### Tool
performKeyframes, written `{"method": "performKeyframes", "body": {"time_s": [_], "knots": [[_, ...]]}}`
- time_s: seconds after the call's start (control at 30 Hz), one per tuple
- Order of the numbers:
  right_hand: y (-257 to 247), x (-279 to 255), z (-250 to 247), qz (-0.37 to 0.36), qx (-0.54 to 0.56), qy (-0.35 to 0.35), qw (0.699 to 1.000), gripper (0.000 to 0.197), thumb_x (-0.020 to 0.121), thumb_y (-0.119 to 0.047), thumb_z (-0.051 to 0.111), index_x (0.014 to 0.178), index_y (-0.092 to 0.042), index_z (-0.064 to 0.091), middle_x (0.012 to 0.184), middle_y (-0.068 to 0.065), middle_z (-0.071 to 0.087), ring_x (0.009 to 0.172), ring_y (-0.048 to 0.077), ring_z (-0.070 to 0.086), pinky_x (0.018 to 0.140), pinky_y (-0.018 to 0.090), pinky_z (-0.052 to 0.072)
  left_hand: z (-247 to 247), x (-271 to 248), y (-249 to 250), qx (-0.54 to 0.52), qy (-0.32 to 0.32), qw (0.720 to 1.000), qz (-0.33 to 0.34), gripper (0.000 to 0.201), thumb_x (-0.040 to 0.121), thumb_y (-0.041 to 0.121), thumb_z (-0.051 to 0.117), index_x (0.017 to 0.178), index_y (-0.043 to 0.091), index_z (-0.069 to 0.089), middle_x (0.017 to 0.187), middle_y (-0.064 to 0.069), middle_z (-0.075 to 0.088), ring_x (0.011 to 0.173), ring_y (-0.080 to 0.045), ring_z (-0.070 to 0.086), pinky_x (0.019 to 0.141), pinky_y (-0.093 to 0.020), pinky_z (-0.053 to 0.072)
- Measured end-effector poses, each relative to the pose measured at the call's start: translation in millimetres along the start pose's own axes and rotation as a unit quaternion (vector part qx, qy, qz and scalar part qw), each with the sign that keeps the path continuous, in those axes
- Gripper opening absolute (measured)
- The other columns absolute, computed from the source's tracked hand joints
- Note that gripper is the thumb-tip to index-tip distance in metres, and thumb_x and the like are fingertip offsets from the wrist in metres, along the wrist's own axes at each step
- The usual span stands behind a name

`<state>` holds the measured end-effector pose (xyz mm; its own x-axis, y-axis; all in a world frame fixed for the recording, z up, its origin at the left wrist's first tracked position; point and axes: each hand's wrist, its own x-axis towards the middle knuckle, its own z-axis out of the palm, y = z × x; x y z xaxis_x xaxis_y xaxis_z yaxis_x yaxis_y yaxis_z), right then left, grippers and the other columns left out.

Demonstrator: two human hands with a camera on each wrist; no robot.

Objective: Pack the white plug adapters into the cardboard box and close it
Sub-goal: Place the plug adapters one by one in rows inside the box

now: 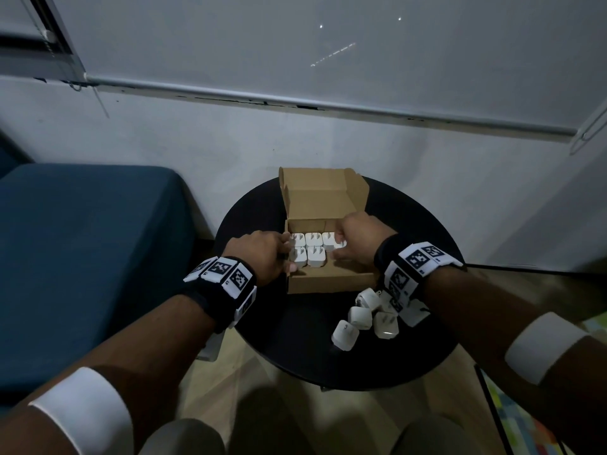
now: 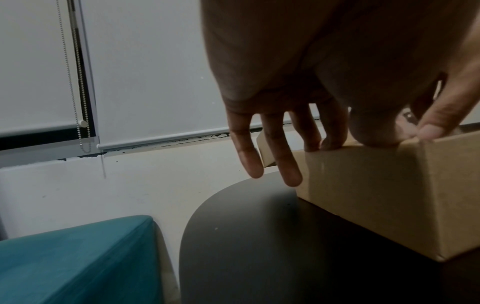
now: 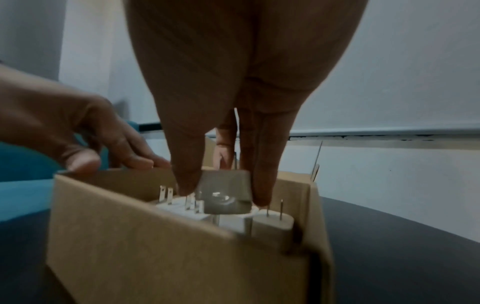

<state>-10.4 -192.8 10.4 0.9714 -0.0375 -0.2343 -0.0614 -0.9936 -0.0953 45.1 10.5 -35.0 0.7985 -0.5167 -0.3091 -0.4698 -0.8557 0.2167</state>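
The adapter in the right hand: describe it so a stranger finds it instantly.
An open cardboard box stands on the round black table. Near its right end, one adapter is above the packed adapters, the only one pinched by the right hand.

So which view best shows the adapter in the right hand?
Right wrist view: close up, the right hand pinches the plug adapter over the cardboard box. Head view shows only a white sliver under that hand; left wrist view misses it.
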Motion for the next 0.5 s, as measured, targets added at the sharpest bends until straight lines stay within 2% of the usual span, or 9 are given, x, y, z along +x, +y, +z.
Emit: {"method": "performKeyframes", "body": {"time_s": [0.13,0.3,0.4,0.5], "knots": [[-2,4,8,0.012,-0.033,-0.025,0.999,0.033,0.081,-0.04,0.071,0.093,-0.011,0.063,0.095,0.006,0.064,0.085,0.024,0.062,0.075,0.035,0.054,1,1,-2,0.007,-0.001,1.0,0.01,0.067,0.075,0.072,0.047,0.136,0.044,0.049,0.148,0.013,0.049,0.128,-0.02,0.054,0.098,-0.047,0.049],[-4,9,16,0.009,-0.063,-0.052,0.997,0.035,0.08,-0.041,0.071,0.092,-0.01,0.064,0.097,0.009,0.063,0.085,0.026,0.062,0.076,0.037,0.055,4,3,-2,-0.006,0.004,1.0,0.001,0.077,0.065,0.077,0.043,0.135,0.045,0.051,0.145,0.013,0.052,0.125,-0.02,0.056,0.097,-0.048,0.049],[-4,12,21,0.008,-0.074,-0.063,0.995,0.036,0.08,-0.043,0.071,0.091,-0.011,0.061,0.1,0.009,0.062,0.083,0.025,0.06,0.073,0.034,0.053,5,5,-3,-0.001,0.01,1.0,-0.001,0.078,0.064,0.078,0.041,0.134,0.046,0.051,0.145,0.014,0.052,0.125,-0.02,0.057,0.096,-0.048,0.049],[-6,12,24,0.003,-0.078,-0.069,0.995,0.042,0.081,-0.045,0.071,0.099,-0.008,0.063,0.104,0.011,0.063,0.082,0.024,0.056,0.071,0.032,0.048,6,5,-4,0.0,0.009,1.0,-0.001,0.076,0.066,0.078,0.043,0.135,0.046,0.05,0.147,0.014,0.051,0.126,-0.02,0.055,0.097,-0.048,0.049]]}}
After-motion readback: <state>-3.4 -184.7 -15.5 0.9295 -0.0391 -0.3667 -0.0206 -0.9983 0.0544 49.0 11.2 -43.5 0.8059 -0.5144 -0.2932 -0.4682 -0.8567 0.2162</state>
